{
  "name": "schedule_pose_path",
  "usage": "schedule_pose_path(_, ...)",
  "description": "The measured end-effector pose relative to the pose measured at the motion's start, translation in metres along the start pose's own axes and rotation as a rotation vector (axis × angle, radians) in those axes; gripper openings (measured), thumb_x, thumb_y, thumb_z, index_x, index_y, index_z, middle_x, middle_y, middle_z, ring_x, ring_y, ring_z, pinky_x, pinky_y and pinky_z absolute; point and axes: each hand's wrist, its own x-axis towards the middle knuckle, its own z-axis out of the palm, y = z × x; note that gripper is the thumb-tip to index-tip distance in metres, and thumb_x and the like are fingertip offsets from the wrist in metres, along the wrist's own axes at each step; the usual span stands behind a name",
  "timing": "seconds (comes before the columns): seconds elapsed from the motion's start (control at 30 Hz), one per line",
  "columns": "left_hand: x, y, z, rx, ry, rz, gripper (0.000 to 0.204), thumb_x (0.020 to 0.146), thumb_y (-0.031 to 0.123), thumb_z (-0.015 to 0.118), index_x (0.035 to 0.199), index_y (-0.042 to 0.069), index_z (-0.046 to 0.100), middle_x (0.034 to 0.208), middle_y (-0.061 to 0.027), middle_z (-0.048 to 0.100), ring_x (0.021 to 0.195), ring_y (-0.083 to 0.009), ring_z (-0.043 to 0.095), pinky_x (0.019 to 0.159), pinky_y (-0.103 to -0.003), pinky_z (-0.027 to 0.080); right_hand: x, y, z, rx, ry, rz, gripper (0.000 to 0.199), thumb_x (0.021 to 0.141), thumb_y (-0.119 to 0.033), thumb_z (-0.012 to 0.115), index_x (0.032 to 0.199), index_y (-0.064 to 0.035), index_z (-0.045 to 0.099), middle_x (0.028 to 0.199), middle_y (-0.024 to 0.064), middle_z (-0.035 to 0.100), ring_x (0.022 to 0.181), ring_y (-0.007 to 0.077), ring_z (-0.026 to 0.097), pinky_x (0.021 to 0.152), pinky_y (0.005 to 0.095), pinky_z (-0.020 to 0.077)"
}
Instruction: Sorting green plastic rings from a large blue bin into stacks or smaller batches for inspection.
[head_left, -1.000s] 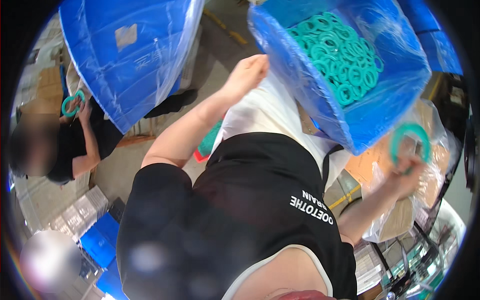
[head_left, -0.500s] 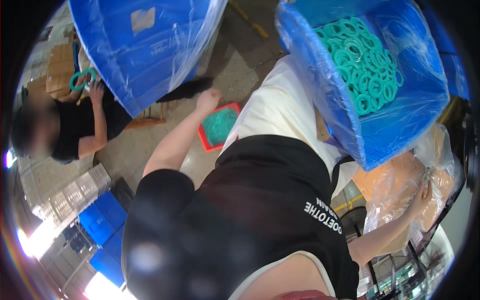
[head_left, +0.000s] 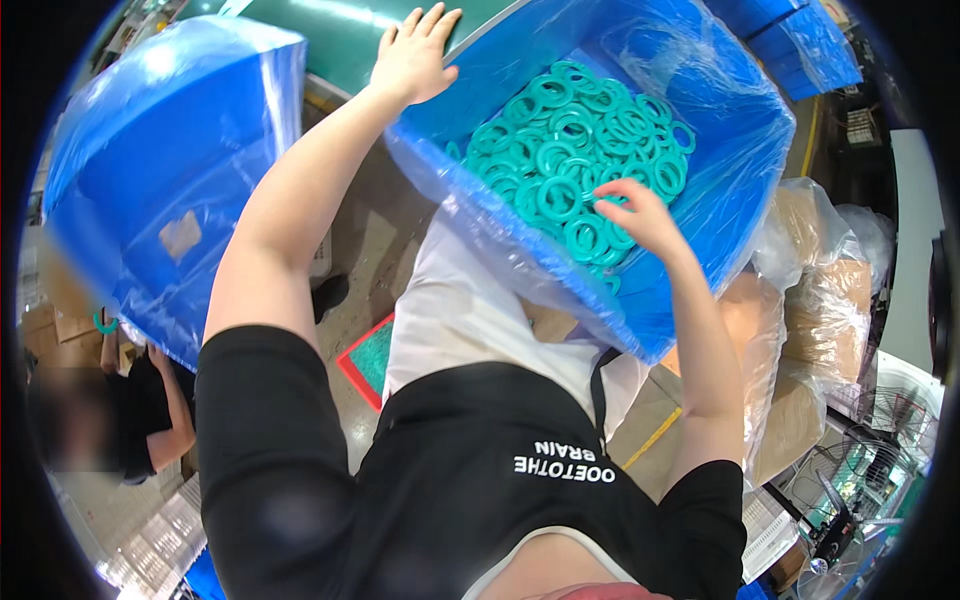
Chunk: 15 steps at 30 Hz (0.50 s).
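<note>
A blue bin (head_left: 730, 170) lined with clear plastic sits in front of me, holding a heap of teal rubber rings (head_left: 565, 165). My right hand (head_left: 640, 215) reaches down into the heap, fingers bent onto the rings near the bin's near side; whether it grips one I cannot tell. My left hand (head_left: 412, 52) rests flat with fingers spread on the bin's far left rim, steadying it. My torso in a black shirt and white apron fills the lower middle of the view.
A second blue plastic-lined bin (head_left: 160, 180) stands at the left. Below it a seated person (head_left: 130, 410) holds up a teal ring (head_left: 105, 322). Cardboard boxes wrapped in clear plastic (head_left: 800, 330) stand at the right. A red-framed green mat (head_left: 368, 358) lies on the floor.
My left hand rose from near the floor mat to the bin's rim. My right hand, earlier out at the right by the wrapped boxes, moved into the ring heap.
</note>
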Motion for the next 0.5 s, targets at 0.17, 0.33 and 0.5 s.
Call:
schedule_pose_path(0.17,0.013,0.002,0.003,-0.032,0.03,0.056,0.074,0.078,0.018,0.064,0.143,0.024,0.029,0.148,-0.0034,0.03,0.137,-0.0255,0.028,0.111,-0.045,0.024,0.056,0.075,0.04,-0.196,-0.109,0.23,0.032,0.079,-0.026,0.068,0.105,-0.0077,0.066,0.108,0.0132,0.063,0.104,0.0282,0.059,0.088,0.0364,0.0464)
schedule_pose_path(0.33,0.018,0.007,0.003,-0.042,0.046,0.073,0.074,0.076,0.014,0.065,0.142,0.023,0.031,0.146,-0.0035,0.033,0.135,-0.025,0.03,0.111,-0.043,0.024,0.11,0.161,0.115,-0.517,0.163,0.08,0.047,0.077,-0.02,0.067,0.121,-0.0098,0.055,0.114,0.0125,0.058,0.105,0.0318,0.057,0.088,0.0404,0.0466)
schedule_pose_path(0.5,0.018,0.007,0.0,-0.05,0.042,0.067,0.076,0.075,0.011,0.066,0.142,0.024,0.032,0.146,-0.0028,0.034,0.134,-0.0259,0.031,0.11,-0.042,0.026,0.134,0.171,0.146,-0.662,0.017,0.258,0.039,0.072,-0.012,0.066,0.109,-0.0075,0.056,0.106,0.0136,0.058,0.099,0.031,0.058,0.082,0.0426,0.0476)
